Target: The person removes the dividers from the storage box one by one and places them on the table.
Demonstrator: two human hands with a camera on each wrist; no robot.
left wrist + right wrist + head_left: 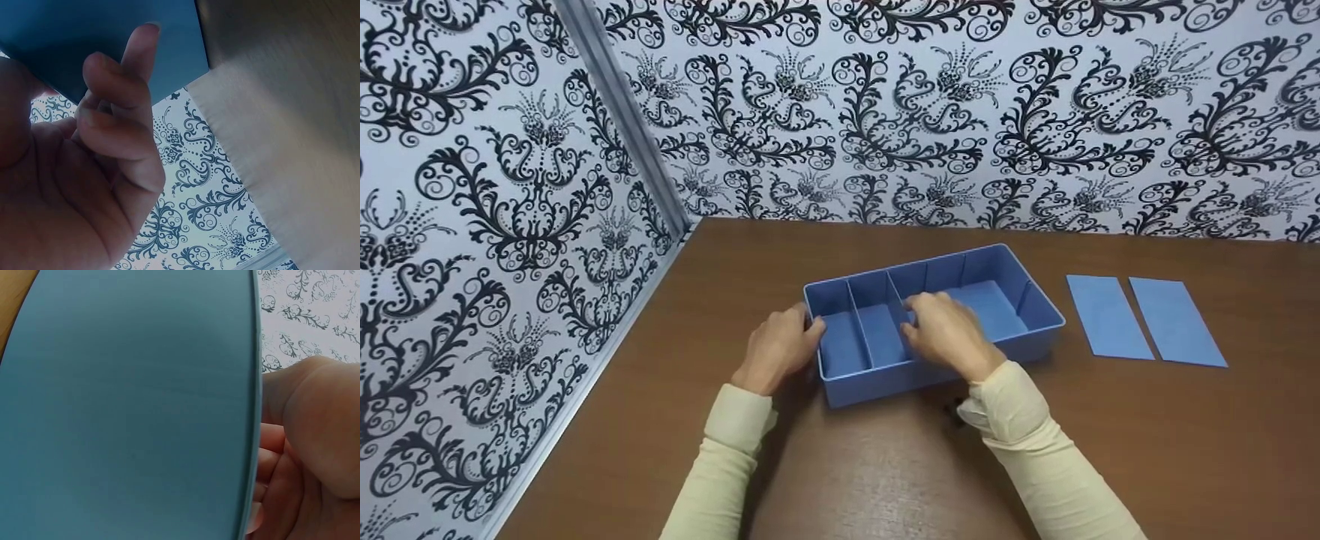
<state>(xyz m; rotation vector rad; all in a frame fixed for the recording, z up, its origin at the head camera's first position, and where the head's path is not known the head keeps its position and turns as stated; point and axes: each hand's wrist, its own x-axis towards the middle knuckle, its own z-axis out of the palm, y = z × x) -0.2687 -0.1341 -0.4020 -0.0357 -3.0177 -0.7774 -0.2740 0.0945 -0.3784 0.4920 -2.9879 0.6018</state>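
A blue plastic storage box (885, 379) stands at an angle on the table, with upright thin dividers across its left part. My left hand (780, 345) grips the box's left end wall, thumb over the rim. In the left wrist view, its curled fingers (118, 107) lie against the outside of the box (174, 56). My right hand (949, 330) reaches over the front wall and pinches the top of the second divider (894, 292); its fingertips partly hide that edge. The first divider (860, 322) stands to its left. In the right wrist view, the box wall (129, 405) covers much of the right hand (309, 450).
Two flat blue rectangular panels (1110, 315) lie side by side on the brown table (855, 465), right of the box. A patterned wall (885, 112) rises behind the table, and another patterned panel (510, 225) borders its left side.
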